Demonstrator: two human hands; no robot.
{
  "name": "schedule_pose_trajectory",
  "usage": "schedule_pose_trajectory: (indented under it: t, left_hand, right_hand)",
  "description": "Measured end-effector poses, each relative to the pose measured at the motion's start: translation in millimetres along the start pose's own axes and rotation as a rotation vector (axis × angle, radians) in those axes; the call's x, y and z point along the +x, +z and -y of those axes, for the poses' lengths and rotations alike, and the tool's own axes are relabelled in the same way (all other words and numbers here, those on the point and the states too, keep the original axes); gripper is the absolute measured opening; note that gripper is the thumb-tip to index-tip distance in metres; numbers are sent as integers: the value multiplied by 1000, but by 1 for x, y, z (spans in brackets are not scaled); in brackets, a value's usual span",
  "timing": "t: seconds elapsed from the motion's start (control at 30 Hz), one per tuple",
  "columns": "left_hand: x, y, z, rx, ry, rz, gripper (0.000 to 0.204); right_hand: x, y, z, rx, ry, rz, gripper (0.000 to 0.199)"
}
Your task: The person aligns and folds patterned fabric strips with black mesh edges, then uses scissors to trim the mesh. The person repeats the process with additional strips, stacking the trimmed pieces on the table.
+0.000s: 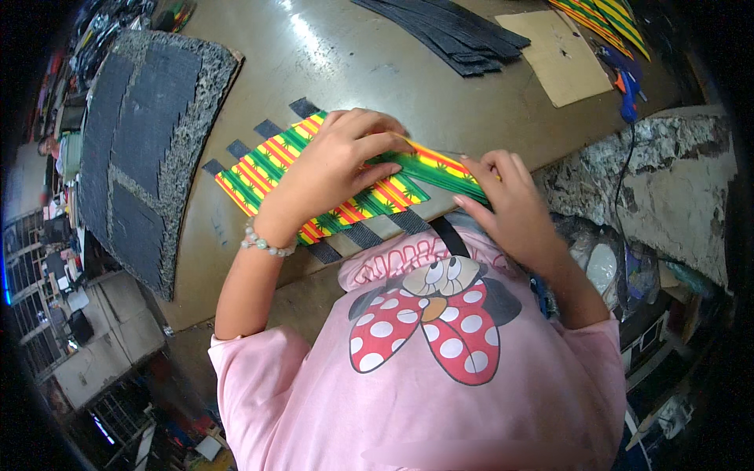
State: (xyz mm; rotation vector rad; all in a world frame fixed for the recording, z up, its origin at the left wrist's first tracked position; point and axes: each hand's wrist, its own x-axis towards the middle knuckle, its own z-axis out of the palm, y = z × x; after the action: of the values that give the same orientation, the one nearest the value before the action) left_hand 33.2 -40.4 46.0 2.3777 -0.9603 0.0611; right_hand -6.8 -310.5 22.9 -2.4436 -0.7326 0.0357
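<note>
A green, yellow and red leaf-patterned strip [444, 173] stretches between my hands. My left hand [342, 153] has its fingers curled over the strip's left part, its wrist above the table. My right hand [509, 192] pinches the strip's right end between thumb and fingers, near the table's front edge. Under my left hand lies a slanted row of similar patterned strips [263, 169], side by side. Several black strips [363, 235] stick out beyond this row at its far and near sides. My left hand and forearm hide part of the row.
On the left rests a board with dark panels and a rough edge [153, 118]. Black strips [448, 31] lie stacked at the back, beside a tan cardboard sheet [554, 59]. A blue glue gun [628, 94] with a cord and more patterned strips [605, 23] are at the far right.
</note>
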Motion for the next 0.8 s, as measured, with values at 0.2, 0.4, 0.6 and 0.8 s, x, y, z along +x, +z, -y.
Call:
schedule_pose_trajectory:
  t: [0.2, 0.4, 0.6, 0.8]
  left_hand:
    - [-55, 19, -17, 2, -443, -501, 19]
    - [-73, 37, -11, 394, -377, -219, 32]
    - [-62, 17, -4, 445, -347, -19, 41]
    - [-49, -29, 61, 410, -169, 23, 44]
  right_hand:
    - [23, 34, -1, -243, 51, -224, 39]
    - [101, 35, 10, -466, -217, -436, 38]
    - [66, 57, 52, -119, -183, -38, 37]
    - [53, 65, 52, 111, -50, -72, 30]
